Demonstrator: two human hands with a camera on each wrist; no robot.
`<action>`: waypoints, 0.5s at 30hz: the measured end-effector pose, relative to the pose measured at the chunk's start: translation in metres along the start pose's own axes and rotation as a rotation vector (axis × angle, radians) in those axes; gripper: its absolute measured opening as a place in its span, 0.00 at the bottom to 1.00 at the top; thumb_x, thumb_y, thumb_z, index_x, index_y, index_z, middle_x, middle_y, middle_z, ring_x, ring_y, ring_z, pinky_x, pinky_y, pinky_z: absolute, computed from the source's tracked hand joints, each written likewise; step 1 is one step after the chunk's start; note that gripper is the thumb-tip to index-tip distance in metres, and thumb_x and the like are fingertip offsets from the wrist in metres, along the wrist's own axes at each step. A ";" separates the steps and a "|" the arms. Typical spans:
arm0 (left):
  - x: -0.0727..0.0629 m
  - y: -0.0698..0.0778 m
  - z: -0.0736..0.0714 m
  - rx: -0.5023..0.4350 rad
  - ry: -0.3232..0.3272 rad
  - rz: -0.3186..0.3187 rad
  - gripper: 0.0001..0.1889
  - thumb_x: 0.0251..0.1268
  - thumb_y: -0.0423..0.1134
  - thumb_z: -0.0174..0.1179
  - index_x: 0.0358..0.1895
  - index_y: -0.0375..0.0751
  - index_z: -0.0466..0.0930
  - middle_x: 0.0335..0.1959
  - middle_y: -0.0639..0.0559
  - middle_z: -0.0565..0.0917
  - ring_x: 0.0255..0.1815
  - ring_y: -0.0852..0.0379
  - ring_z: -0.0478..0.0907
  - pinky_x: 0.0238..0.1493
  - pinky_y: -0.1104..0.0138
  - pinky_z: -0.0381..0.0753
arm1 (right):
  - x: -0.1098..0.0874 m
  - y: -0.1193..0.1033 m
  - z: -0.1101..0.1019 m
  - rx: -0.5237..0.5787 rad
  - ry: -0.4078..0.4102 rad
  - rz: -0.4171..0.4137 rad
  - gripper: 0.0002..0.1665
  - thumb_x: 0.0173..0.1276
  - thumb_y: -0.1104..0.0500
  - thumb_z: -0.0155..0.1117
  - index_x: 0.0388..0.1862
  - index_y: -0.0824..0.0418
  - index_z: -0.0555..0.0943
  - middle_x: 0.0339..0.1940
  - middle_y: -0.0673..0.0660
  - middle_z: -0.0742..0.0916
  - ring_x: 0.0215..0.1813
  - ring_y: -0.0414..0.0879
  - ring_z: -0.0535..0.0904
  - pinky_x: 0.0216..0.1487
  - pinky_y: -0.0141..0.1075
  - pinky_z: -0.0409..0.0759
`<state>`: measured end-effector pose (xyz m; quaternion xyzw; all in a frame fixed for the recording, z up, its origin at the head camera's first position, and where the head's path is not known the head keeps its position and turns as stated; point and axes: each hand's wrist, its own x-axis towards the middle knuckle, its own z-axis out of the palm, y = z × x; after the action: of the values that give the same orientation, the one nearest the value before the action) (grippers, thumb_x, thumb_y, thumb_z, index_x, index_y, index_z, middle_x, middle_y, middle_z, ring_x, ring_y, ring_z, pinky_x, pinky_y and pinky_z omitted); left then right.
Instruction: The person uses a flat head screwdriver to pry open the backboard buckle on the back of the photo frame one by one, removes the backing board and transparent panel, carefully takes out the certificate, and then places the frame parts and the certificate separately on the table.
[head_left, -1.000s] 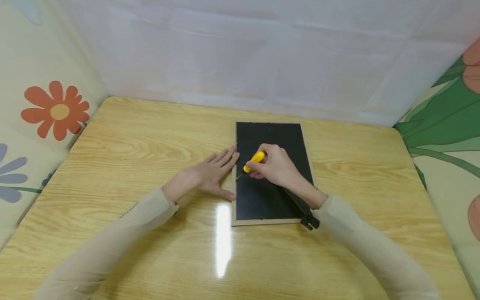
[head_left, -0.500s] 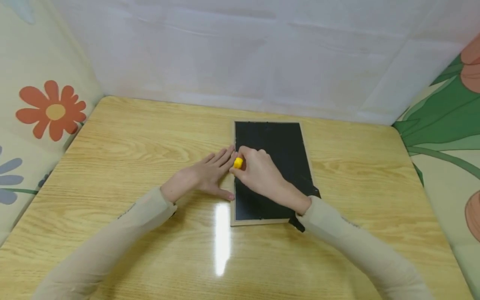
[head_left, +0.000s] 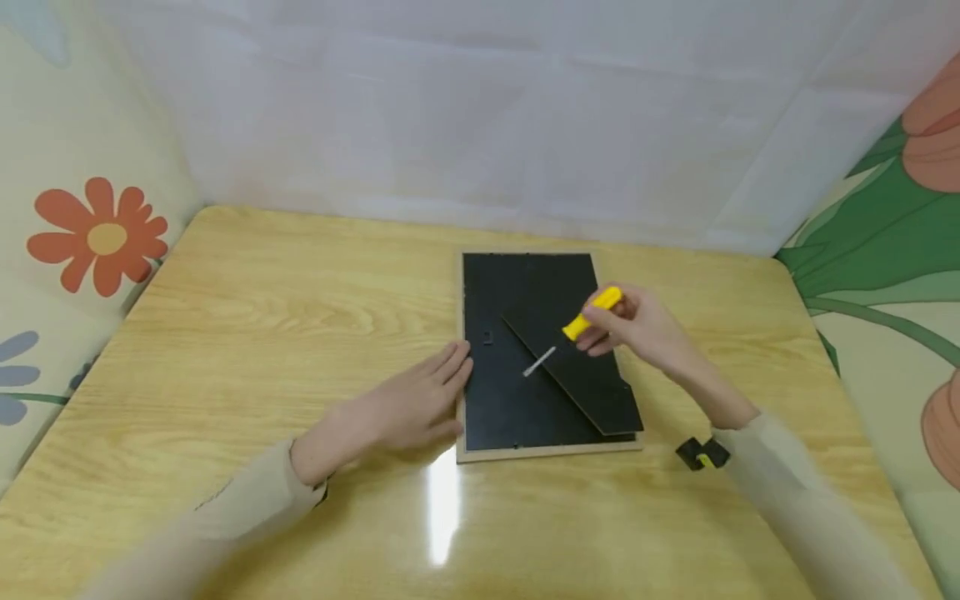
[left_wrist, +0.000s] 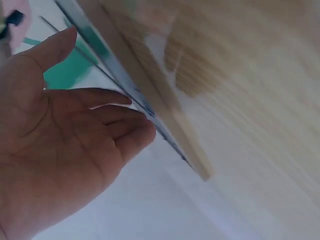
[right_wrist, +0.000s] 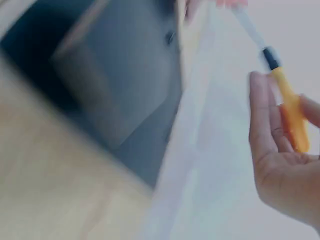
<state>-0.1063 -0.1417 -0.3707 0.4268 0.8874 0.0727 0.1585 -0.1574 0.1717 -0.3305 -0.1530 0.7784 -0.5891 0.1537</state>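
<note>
Screwdriver; yellow handle (partly hidden)

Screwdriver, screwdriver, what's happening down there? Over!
Right hand holds yellow screwdriver over frame. Left hand at frame's left edge. Black stand flap covers part of frame's back.

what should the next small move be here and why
Probably turn the frame slightly with the left hand: that hand is at the frame's left edge, and the right hand holds the yellow screwdriver seemingly clear of the black backing, so the tool should not catch on it.
</note>
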 end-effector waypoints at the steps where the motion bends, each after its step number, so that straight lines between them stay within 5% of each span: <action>1: -0.004 0.008 0.002 0.015 0.010 0.031 0.39 0.72 0.50 0.53 0.72 0.22 0.51 0.74 0.26 0.45 0.75 0.35 0.42 0.72 0.51 0.49 | -0.003 0.008 -0.011 0.044 -0.008 -0.007 0.15 0.76 0.59 0.54 0.46 0.73 0.72 0.36 0.63 0.87 0.37 0.55 0.86 0.37 0.52 0.83; 6: -0.016 0.048 0.012 0.097 0.049 0.165 0.33 0.73 0.51 0.53 0.70 0.30 0.62 0.72 0.32 0.59 0.72 0.41 0.57 0.69 0.56 0.60 | -0.002 0.041 -0.047 0.047 -0.049 -0.049 0.29 0.81 0.50 0.38 0.47 0.79 0.68 0.47 0.67 0.86 0.51 0.54 0.82 0.46 0.46 0.83; 11: -0.018 0.075 0.022 0.221 0.097 0.214 0.32 0.70 0.52 0.56 0.67 0.32 0.68 0.67 0.37 0.69 0.66 0.46 0.69 0.63 0.61 0.71 | 0.013 0.055 -0.054 -0.224 -0.051 -0.020 0.37 0.81 0.44 0.30 0.47 0.76 0.75 0.56 0.66 0.82 0.62 0.61 0.74 0.63 0.54 0.69; 15: -0.018 0.083 0.029 0.325 0.129 0.198 0.33 0.67 0.55 0.58 0.65 0.32 0.71 0.63 0.40 0.73 0.62 0.48 0.72 0.58 0.64 0.76 | 0.020 0.055 -0.053 -0.484 -0.078 -0.032 0.34 0.82 0.46 0.29 0.61 0.67 0.77 0.61 0.63 0.80 0.62 0.60 0.73 0.62 0.55 0.65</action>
<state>-0.0248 -0.1045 -0.3720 0.5265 0.8494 -0.0290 0.0225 -0.2010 0.2234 -0.3716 -0.2202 0.8878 -0.3817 0.1331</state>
